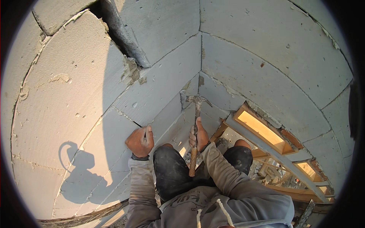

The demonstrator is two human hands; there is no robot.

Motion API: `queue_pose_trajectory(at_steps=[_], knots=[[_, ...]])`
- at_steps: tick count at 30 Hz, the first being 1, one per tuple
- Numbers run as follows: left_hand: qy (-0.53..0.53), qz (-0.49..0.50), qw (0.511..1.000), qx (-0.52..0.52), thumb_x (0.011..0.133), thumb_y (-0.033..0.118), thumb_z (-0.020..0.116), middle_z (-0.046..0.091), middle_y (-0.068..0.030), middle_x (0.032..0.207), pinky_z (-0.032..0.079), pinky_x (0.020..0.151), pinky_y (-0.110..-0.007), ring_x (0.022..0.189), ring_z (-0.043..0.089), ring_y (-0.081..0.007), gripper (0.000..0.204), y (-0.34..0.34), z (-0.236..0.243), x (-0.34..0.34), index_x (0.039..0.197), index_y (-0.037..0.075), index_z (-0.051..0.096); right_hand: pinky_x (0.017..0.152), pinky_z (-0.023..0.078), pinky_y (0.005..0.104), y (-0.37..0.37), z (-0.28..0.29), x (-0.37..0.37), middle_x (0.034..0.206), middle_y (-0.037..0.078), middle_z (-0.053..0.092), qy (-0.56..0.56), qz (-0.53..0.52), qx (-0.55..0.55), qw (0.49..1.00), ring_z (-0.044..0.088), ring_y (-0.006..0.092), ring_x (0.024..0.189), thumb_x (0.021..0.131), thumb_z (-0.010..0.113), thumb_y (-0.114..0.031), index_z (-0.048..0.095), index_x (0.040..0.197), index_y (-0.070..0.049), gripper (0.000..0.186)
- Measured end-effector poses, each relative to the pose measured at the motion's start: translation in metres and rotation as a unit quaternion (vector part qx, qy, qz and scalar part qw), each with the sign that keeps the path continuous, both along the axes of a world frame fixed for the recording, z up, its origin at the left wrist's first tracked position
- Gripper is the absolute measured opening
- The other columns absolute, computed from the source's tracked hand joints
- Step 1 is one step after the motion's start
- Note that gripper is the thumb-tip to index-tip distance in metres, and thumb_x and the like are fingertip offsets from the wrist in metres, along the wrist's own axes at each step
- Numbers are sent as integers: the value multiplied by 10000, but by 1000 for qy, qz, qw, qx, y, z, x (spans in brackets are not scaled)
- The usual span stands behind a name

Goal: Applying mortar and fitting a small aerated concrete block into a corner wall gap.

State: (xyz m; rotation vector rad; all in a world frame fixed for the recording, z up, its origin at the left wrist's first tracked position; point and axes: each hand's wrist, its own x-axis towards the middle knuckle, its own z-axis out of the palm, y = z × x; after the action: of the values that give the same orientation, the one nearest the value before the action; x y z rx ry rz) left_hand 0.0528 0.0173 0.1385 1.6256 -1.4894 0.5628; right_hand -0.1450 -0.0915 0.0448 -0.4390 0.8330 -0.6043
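Note:
My right hand is wrapped round the shaft of a claw hammer. Its dusty metal head points away from me toward the wall corner, and the brown textured grip hangs below my fist. My left hand is closed, thumb up, close against the pale block wall on the left. Whatever its fingers may pinch is too small or hidden to make out. A short dark line marks the wall just above that hand.
Two walls of large pale blocks meet in a corner ahead. At upper left, a dark gap splits the blocks. Lower right, a wooden frame with openings shows rubble and planks below. My knees are bent between the walls.

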Motion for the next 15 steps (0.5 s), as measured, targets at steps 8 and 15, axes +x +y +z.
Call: queue_pose_trajectory(at_steps=[8, 15], knots=[[8, -12, 1000, 10, 801, 101, 673, 563, -80, 574, 412, 447, -336, 468, 538, -262, 117, 0, 5, -5, 695, 68, 639, 326, 314, 334, 5, 5, 20, 436, -2, 331, -58, -156, -27, 986, 336, 173, 308, 842, 376, -785, 398, 612, -156, 670], [0, 0, 1000, 9, 800, 113, 681, 571, -82, 580, 411, 449, -335, 469, 541, -261, 111, 2, 0, -1, 702, 70, 650, 343, 330, 338, 5, 6, 25, 460, 3, 347, 45, -59, -60, 995, 361, 173, 336, 830, 396, -791, 404, 656, -138, 676]])
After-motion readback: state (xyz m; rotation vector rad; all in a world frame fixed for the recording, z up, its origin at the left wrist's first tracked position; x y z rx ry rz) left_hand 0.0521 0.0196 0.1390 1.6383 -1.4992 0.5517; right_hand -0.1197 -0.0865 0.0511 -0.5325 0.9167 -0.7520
